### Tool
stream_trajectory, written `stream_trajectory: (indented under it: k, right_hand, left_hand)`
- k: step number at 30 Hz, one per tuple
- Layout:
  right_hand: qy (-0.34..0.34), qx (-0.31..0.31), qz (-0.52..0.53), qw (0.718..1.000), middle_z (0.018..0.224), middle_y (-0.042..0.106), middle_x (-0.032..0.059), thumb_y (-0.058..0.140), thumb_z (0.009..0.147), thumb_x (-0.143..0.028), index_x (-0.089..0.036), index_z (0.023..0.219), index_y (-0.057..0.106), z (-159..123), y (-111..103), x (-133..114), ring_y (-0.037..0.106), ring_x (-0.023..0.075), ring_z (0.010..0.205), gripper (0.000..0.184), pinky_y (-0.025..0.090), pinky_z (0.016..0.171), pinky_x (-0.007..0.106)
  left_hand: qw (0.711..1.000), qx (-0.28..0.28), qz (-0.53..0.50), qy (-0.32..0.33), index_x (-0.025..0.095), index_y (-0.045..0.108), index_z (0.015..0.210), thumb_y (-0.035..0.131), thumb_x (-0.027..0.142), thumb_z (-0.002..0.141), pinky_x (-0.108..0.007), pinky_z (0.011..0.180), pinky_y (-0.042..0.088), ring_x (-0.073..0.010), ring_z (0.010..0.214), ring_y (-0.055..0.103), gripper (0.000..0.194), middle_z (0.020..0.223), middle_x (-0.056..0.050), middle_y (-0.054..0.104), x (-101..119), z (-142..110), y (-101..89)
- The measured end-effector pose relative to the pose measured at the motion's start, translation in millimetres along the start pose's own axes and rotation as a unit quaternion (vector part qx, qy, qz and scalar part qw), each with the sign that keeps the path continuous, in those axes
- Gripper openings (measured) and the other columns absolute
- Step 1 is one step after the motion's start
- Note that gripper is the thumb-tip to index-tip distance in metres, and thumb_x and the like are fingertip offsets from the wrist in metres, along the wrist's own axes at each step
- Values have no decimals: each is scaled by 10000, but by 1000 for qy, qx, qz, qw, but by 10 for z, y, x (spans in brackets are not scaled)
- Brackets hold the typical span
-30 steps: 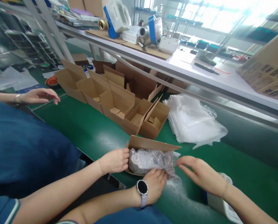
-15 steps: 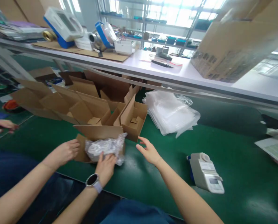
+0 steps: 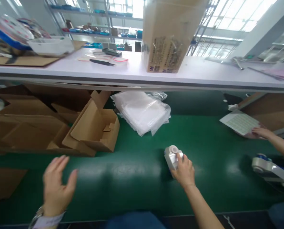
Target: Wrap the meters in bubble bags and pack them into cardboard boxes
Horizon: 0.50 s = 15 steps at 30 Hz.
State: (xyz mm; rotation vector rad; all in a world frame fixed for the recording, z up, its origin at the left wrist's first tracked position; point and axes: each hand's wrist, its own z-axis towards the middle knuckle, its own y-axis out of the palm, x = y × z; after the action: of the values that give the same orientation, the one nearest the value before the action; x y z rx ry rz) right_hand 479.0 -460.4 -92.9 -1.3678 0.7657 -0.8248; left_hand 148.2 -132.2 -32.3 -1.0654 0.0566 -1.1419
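Observation:
My right hand (image 3: 185,171) grips a small white meter (image 3: 172,156) with blue edging, its fingers over the top and side; part of the meter is hidden under them. The meter is on the green bench top. Over the bench at the left, my left hand (image 3: 57,187) is raised and holds nothing, with thumb and fingers apart and a watch on its wrist. The nearest thing ahead of it is an open cardboard box (image 3: 108,144). A stack of clear plastic bags (image 3: 142,111) lies beyond, between the two hands.
More open cartons (image 3: 30,133) crowd the left side. Another person's hand (image 3: 261,132) touches a label sheet (image 3: 238,122) at the right, near further white-and-blue meters (image 3: 263,165). A raised shelf (image 3: 132,74) runs across the back, bearing a large taped carton (image 3: 165,47).
My left hand has left the bubble-wrapped item in the box and is raised, open. My right hand has moved right and taken hold of the meter. The view has swung right.

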Motion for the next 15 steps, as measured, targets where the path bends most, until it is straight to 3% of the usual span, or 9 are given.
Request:
stream_trajectory:
  k: [2,4,6,8,11,13,15]
  right_hand:
    - [-104,40,10,994,1363,350,185,645,708,-219,-204,1365,355,-88,89,23,390,364,1202,718,382,947,508]
    - [-182,79,47,979,1406,294,160,635,723,-198,-239,1375,315,-162,175,123,320,350,1274,728,309,1027,535]
    - [-183,100,90,974,1438,224,170,649,736,-253,-224,1387,276,-224,255,295,278,360,1300,751,320,1033,533]
    - [-151,92,118,977,1422,231,190,672,727,-310,-197,1383,278,-268,317,478,329,366,1257,773,405,975,498]
    - [-159,65,137,975,1293,371,161,696,698,-342,-223,1349,338,-293,356,650,428,345,1146,753,450,922,503]
    - [-185,60,154,969,1260,394,159,710,668,-340,-210,1350,331,-278,350,676,405,361,1173,791,417,959,542]
    - [-206,51,173,962,1330,344,180,697,667,-289,-173,1385,264,-236,330,664,340,369,1245,846,388,999,547]
  left_hand:
    - [991,-73,-22,110,297,314,1381,497,271,857,-520,1103,291,-283,1330,326,555,1407,-53,391,552,323,617]
    - [968,-160,-45,190,217,313,1378,470,277,880,-478,1104,304,-260,1344,307,526,1417,-94,383,1074,670,1260]
    - [947,-209,-60,236,162,350,1350,482,297,874,-423,1110,304,-240,1341,313,512,1425,-125,370,1511,1003,1867]
    - [937,-245,-44,244,119,346,1352,521,327,854,-409,1111,294,-246,1346,302,567,1445,-156,335,1825,1296,2393]
    - [950,-264,34,163,143,311,1384,574,470,811,-507,1069,304,-308,1339,292,711,1469,-171,286,2057,1622,2971]
    - [953,-267,79,119,186,354,1367,611,509,774,-578,1027,300,-342,1309,318,723,1433,-163,347,2077,1762,3204]
    - [954,-266,87,109,206,475,1274,640,442,772,-583,1002,307,-344,1257,371,578,1341,-145,459,2024,1860,3333]
